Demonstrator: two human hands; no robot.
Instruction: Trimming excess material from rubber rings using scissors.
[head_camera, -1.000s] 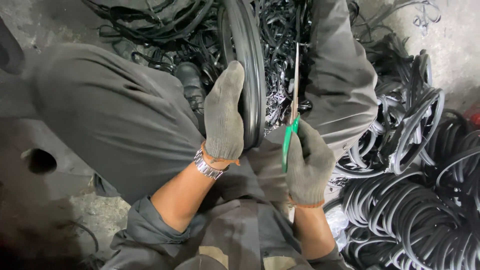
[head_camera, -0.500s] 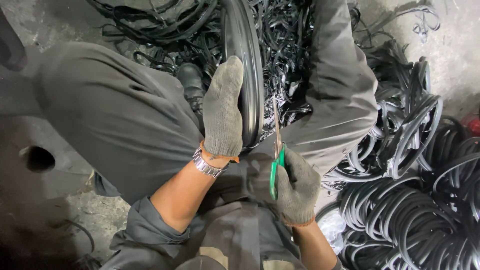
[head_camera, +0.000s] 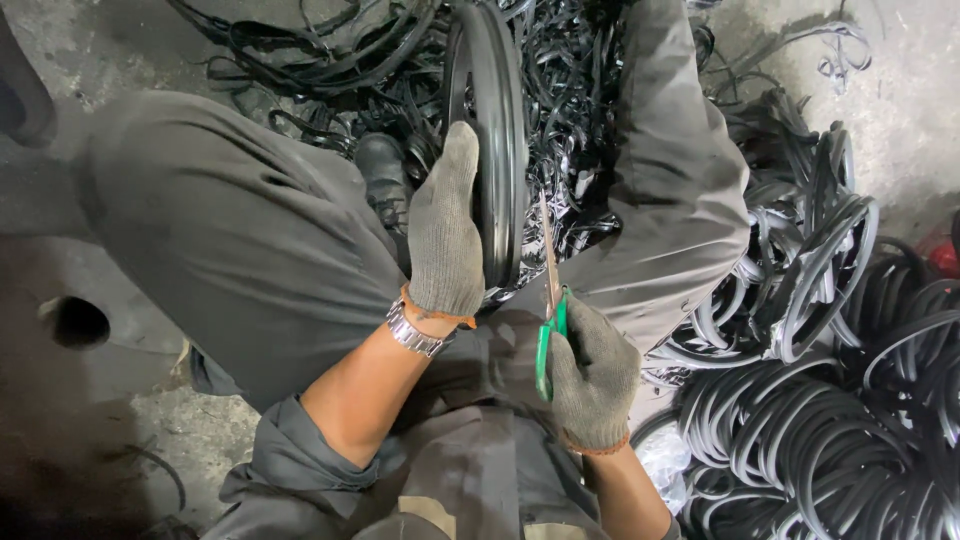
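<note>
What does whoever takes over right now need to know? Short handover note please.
Left hand: gloved, flat against the black rubber ring standing upright between the knees.
Right hand: gloved, gripping green-handled scissors, blades pointing up beside the ring's lower edge.
Around: loose black trimmings ahead on the floor, pile of rubber rings to the right.
Done: cannot tell how far this ring is trimmed.
Left: this ring, possibly the pile.

Your gloved left hand lies flat against the side of the black rubber ring standing upright between your knees. Your gloved right hand grips green-handled scissors, blades pointing up just beside the ring's rim. A metal wristwatch sits on your left wrist. Stacked black rubber rings crowd the concrete floor at your right.
</note>
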